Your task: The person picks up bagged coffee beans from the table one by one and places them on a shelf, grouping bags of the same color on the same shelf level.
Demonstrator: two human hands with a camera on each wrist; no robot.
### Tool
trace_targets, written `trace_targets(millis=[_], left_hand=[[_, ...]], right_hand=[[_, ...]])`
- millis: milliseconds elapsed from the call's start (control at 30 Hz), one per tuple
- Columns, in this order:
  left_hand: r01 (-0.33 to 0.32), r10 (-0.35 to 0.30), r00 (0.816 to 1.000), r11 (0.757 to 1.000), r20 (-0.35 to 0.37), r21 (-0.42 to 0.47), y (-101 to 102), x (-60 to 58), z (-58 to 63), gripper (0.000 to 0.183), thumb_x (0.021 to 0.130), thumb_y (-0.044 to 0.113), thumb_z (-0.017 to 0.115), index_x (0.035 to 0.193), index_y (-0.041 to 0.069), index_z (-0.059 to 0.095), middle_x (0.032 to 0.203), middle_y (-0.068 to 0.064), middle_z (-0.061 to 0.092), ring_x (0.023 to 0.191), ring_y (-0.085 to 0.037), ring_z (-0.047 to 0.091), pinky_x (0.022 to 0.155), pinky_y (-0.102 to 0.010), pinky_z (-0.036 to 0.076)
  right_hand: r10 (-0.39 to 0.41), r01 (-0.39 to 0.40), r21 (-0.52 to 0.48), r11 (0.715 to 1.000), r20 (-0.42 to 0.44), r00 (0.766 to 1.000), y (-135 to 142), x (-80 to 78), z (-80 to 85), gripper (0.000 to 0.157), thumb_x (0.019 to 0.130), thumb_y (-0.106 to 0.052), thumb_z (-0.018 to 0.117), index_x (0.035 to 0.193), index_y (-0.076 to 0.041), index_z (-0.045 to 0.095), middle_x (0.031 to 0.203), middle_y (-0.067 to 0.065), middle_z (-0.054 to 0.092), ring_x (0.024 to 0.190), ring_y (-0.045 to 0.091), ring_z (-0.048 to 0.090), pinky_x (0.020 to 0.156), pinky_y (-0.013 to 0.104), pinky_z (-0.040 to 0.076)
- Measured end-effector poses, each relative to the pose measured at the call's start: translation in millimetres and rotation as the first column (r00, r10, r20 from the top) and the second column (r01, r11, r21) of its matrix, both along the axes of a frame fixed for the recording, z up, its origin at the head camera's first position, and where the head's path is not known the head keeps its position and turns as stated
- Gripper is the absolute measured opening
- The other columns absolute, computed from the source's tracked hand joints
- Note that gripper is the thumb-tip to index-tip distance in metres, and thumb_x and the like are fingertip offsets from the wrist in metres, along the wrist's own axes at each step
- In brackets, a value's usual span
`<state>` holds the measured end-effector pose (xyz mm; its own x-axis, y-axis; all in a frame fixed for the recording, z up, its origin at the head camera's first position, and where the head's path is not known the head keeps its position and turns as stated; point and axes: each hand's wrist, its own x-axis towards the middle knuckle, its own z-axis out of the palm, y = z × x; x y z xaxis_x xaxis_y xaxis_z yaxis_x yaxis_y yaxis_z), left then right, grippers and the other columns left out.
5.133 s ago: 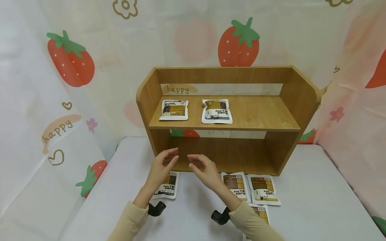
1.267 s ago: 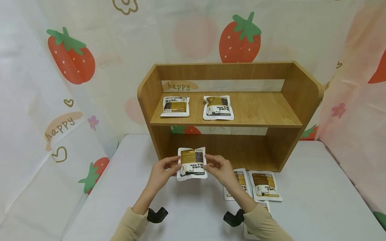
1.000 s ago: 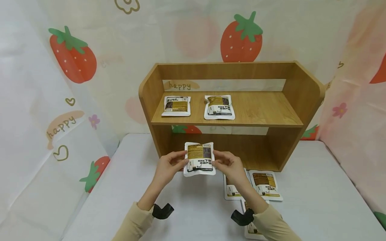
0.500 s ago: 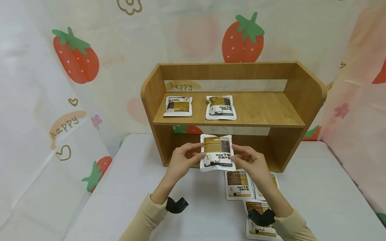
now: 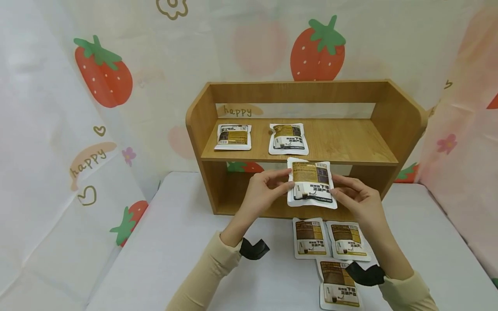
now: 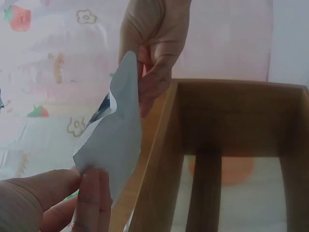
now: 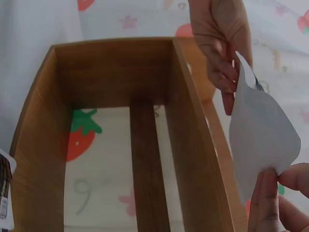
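Observation:
Both hands hold one white, gold and brown pouch (image 5: 311, 183) by its side edges, raised in front of the wooden shelf's (image 5: 299, 160) middle board. My left hand (image 5: 266, 190) pinches its left edge between thumb and fingers; my right hand (image 5: 359, 198) pinches the right edge the same way. The printed face points toward the head camera. From the left wrist view the pouch's plain back (image 6: 118, 135) shows, with the left fingers at its near corner. In the right wrist view that pale back (image 7: 260, 135) shows again, pinched by the right fingers.
On the upper board lie two similar pouches, one at left (image 5: 234, 137) and one nearer the middle (image 5: 288, 139). Three more rest on the table before the shelf: one (image 5: 310, 238), its neighbour (image 5: 348, 241), and a nearer one (image 5: 339, 283), partly behind the right wrist strap.
The pouch from the table's left side was picked up by both hands, then raised and carried rightward to the front of the upper board. The pouches on the board have stayed put.

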<state>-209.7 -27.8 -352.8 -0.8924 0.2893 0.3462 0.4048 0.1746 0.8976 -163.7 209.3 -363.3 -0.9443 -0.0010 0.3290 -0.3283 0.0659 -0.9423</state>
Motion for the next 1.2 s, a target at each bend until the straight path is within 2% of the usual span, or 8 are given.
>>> trace_targets(millis=[167, 300, 533, 667, 767, 900, 1000, 1200], left_hand=[[0.021, -0.02, 1.0, 1.0, -0.022, 0.01, 15.5, -6.9, 9.2, 0.038, 0.083, 0.018, 0.07, 0.119, 0.011, 0.064, 0.113, -0.006, 0.065, 0.078, -0.017, 0.067, 0.059, -0.022, 0.049], [0.031, -0.031, 0.999, 0.999, -0.025, 0.009, 26.6, -13.3, 14.5, 0.04, 0.082, 0.019, 0.071, 0.121, 0.012, 0.063, 0.119, -0.003, 0.063, 0.084, -0.013, 0.067, 0.064, -0.022, 0.05], [0.074, -0.074, 0.997, 0.996, 0.001, 0.04, 49.1, -24.7, 22.1, 0.042, 0.082, 0.014, 0.071, 0.123, 0.009, 0.061, 0.125, -0.004, 0.06, 0.097, -0.013, 0.064, 0.073, -0.022, 0.053], [0.057, -0.058, 0.998, 0.997, 0.019, 0.053, 61.9, -31.7, 26.8, 0.04, 0.081, 0.014, 0.071, 0.121, 0.01, 0.063, 0.124, -0.004, 0.061, 0.096, -0.012, 0.065, 0.072, -0.02, 0.053], [0.028, -0.028, 1.0, 0.998, -0.004, 0.052, 69.5, -38.0, 28.7, 0.039, 0.081, 0.014, 0.072, 0.119, 0.01, 0.064, 0.121, -0.004, 0.062, 0.094, -0.012, 0.066, 0.067, -0.018, 0.052], [0.001, 0.001, 0.999, 0.999, -0.05, 0.041, 77.5, -46.5, 30.4, 0.037, 0.081, 0.013, 0.071, 0.118, 0.008, 0.065, 0.119, -0.006, 0.063, 0.091, -0.013, 0.066, 0.063, -0.017, 0.05], [-0.007, 0.009, 0.998, 1.0, -0.06, 0.029, 82.9, -52.7, 32.8, 0.036, 0.082, 0.012, 0.071, 0.117, 0.007, 0.065, 0.118, -0.007, 0.064, 0.092, -0.014, 0.066, 0.066, -0.016, 0.051], [-0.026, 0.017, 0.995, 0.996, -0.094, -0.091, 94.9, -65.1, 39.3, 0.037, 0.083, 0.013, 0.07, 0.118, 0.006, 0.064, 0.112, -0.01, 0.067, 0.095, -0.017, 0.066, 0.066, -0.013, 0.049]], right_hand=[[-0.036, 0.035, -0.014, 0.999, -0.037, 0.999, 12.8, -5.8, 8.0, 0.036, 0.087, -0.007, 0.064, 0.122, 0.001, 0.059, 0.111, -0.004, 0.061, 0.089, 0.007, 0.057, 0.078, 0.011, 0.047], [-0.079, 0.076, -0.055, 0.996, -0.051, 0.996, 21.8, -12.9, 13.1, 0.036, 0.085, -0.004, 0.065, 0.121, 0.0, 0.06, 0.11, -0.006, 0.064, 0.088, 0.006, 0.058, 0.077, 0.01, 0.047], [-0.165, 0.162, -0.097, 0.982, -0.022, 0.986, 36.6, -29.4, 19.9, 0.038, 0.084, -0.009, 0.067, 0.119, 0.002, 0.06, 0.099, -0.011, 0.068, 0.091, 0.003, 0.059, 0.072, 0.008, 0.047], [-0.21, 0.205, -0.144, 0.968, -0.019, 0.978, 42.6, -38.4, 23.6, 0.034, 0.083, -0.006, 0.067, 0.115, 0.005, 0.062, 0.093, -0.011, 0.069, 0.087, 0.003, 0.06, 0.068, 0.009, 0.047], [-0.223, 0.217, -0.17, 0.961, -0.018, 0.975, 46.5, -44.1, 26.8, 0.03, 0.083, -0.005, 0.067, 0.112, 0.003, 0.065, 0.091, -0.01, 0.07, 0.085, 0.002, 0.06, 0.067, 0.009, 0.047], [-0.268, 0.263, -0.144, 0.954, -0.018, 0.963, 50.5, -52.8, 31.0, 0.028, 0.083, -0.006, 0.068, 0.11, 0.003, 0.066, 0.088, -0.011, 0.069, 0.081, 0.001, 0.06, 0.065, 0.009, 0.046], [-0.304, 0.3, -0.1, 0.949, -0.019, 0.953, 52.2, -59.6, 33.8, 0.03, 0.083, -0.007, 0.067, 0.111, 0.006, 0.064, 0.086, -0.012, 0.069, 0.078, 0.001, 0.06, 0.065, 0.009, 0.046], [-0.359, 0.357, -0.064, 0.932, -0.013, 0.933, 53.1, -72.1, 36.4, 0.027, 0.085, -0.008, 0.066, 0.109, 0.005, 0.066, 0.082, -0.015, 0.067, 0.072, -0.002, 0.06, 0.064, 0.008, 0.045]])
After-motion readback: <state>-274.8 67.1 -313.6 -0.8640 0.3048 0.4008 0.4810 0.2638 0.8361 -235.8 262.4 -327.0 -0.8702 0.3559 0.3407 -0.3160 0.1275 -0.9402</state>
